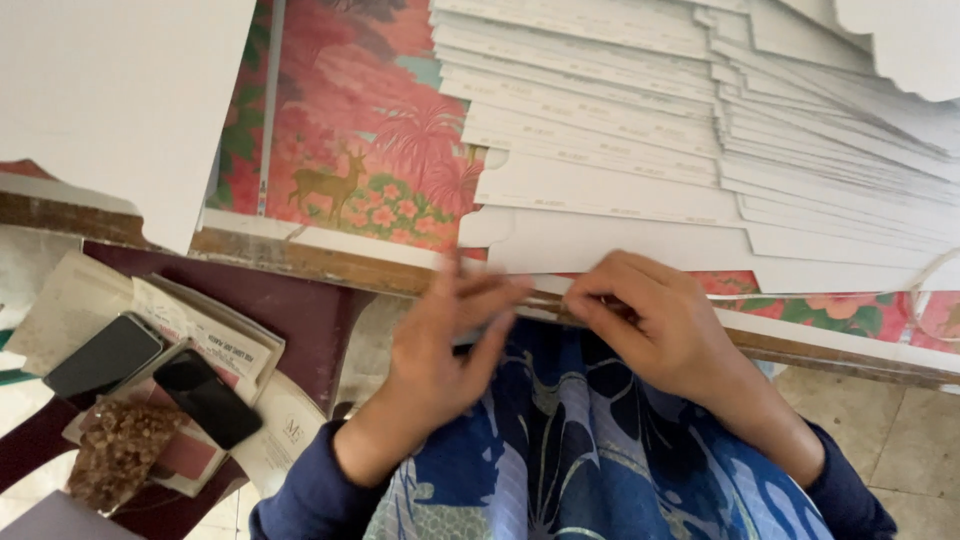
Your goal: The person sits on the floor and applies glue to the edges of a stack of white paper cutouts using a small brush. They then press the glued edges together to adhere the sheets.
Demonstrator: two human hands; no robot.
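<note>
A fanned stack of flat white cardboard blanks (640,130) lies on a bed with a red floral cover (370,130). My left hand (445,345) is blurred, fingers spread, at the near edge of the closest white blank (620,235). My right hand (650,320) has its fingers curled, pinching that same near edge at the bed's rim. Both hands sit over my lap in blue patterned cloth (580,450).
Another white sheet (120,100) covers the upper left. To the left stands a dark red stool (290,310) with papers, two dark phones (105,355) (208,398) and a bag of brown granules (120,450). The wooden bed frame edge (300,258) runs across. Tiled floor lies at right.
</note>
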